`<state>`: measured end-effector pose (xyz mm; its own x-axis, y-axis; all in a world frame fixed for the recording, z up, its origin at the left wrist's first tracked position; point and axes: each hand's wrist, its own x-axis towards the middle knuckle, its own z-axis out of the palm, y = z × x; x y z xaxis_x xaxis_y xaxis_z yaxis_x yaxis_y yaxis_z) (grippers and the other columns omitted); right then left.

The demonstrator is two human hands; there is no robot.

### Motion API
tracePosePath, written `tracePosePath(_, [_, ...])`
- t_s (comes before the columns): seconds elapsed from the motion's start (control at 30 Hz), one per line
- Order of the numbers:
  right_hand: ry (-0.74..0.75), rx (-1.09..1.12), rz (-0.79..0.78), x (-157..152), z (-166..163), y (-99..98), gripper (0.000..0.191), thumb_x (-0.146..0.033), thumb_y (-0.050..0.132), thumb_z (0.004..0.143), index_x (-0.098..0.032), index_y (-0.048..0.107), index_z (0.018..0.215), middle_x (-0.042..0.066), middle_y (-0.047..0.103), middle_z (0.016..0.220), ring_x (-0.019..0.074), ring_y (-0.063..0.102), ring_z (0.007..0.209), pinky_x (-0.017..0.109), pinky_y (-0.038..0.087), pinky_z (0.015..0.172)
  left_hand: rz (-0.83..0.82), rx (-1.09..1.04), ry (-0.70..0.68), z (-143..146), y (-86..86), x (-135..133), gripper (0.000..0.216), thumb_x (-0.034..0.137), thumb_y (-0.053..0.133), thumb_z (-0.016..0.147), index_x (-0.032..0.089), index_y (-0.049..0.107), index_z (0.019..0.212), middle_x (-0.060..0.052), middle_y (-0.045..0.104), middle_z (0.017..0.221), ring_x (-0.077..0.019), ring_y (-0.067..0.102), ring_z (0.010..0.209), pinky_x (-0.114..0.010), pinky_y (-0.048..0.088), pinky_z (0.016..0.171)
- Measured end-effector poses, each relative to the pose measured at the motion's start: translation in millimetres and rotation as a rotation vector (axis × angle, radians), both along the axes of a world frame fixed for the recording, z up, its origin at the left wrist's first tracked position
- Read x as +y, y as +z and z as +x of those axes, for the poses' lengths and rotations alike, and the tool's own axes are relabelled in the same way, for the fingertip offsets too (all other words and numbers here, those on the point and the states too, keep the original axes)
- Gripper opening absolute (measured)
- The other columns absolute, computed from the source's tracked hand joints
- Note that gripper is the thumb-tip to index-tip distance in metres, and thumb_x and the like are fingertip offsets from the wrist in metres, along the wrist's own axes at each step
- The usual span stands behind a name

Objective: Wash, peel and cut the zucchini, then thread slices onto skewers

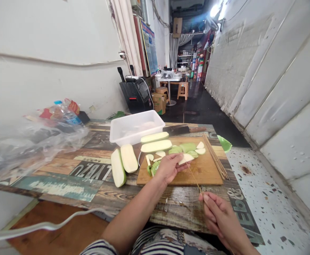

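Observation:
My left hand (170,167) holds a pale, green-edged vegetable slice (186,159) over the cutting board (181,180). In my right hand (219,212), fingers closed, is a thin wooden skewer (194,179), its tip at the slice; whether it has gone in I cannot tell. Behind my left hand, green slices (188,147) lie on the board, with smaller cut pieces (155,166) at its left. Two long halves of the vegetable (156,146) rest at the board's back left edge. More skewers (215,157) lie in a bundle along the right edge.
Two more halves (129,158) lie on the patterned table (91,173) left of the board. A white plastic tub (136,124) stands behind, beside a dark-bladed knife (183,129). Plastic bags (38,138) and a bottle (68,115) occupy the far left. A white cable (51,225) crosses the lower left.

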<state>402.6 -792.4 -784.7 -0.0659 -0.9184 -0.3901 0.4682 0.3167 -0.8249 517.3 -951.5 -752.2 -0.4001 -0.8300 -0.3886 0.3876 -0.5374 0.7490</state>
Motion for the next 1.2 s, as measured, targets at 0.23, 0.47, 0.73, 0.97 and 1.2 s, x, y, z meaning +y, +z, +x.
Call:
tracePosePath(0.23, [-0.019,-0.206,-0.036,-6.2,4.7,5.6,0.04,-0.053,0.07,0.075,-0.019,0.049,0.081,-0.014,0.033,0.044,-0.0007,0.014,0.027,0.014,0.019,0.029,0.019,-0.012,0.025,-0.7,0.3,-0.7,0.008,0.008,0.06,0.082,0.007,0.068,0.081,-0.012,0.072,0.084,-0.0201,0.071,0.073,-0.038,0.06,0.079])
tracePosePath(0.47, [-0.002,-0.166,-0.053,-1.9,1.5,0.6,0.036,-0.052,0.067,0.08,-0.019,0.053,0.086,-0.014,0.033,0.045,-0.0005,0.014,0.027,0.014,0.016,0.029,0.022,0.012,0.039,-1.9,0.0,-1.4,0.006,0.006,0.064,0.079,0.007,0.069,0.084,-0.012,0.072,0.086,-0.0209,0.07,0.083,-0.039,0.059,0.083])
tracePosePath(0.73, [-0.022,0.209,-0.035,3.3,-6.4,-2.9,0.051,-0.058,0.062,0.08,-0.015,0.063,0.106,-0.011,0.034,0.045,0.0035,0.024,0.032,0.016,0.021,0.033,0.026,0.004,0.06,-3.8,-0.2,3.0,0.008,0.002,0.062,0.08,0.005,0.069,0.083,-0.013,0.072,0.088,-0.0189,0.071,0.078,-0.036,0.06,0.081])
tracePosePath(0.97, [-0.049,1.08,-0.361,6.6,-15.0,-0.2,0.039,-0.044,0.047,0.089,-0.018,0.073,0.103,0.01,0.074,0.084,0.0207,0.069,0.073,0.029,0.055,0.07,-0.003,0.011,0.109,-5.0,-1.2,4.9,0.008,0.002,0.063,0.079,0.005,0.069,0.083,-0.013,0.072,0.087,-0.0204,0.07,0.081,-0.039,0.058,0.085])
tracePosePath(1.2, [-0.041,1.135,-0.387,6.7,-12.8,3.2,0.04,-0.043,0.045,0.091,-0.018,0.073,0.105,0.011,0.075,0.09,0.0203,0.07,0.073,0.027,0.057,0.066,0.008,-0.013,0.093,-3.8,-1.2,7.4,0.005,0.005,0.068,0.077,0.006,0.07,0.081,-0.013,0.072,0.087,-0.0217,0.07,0.085,-0.041,0.057,0.087])
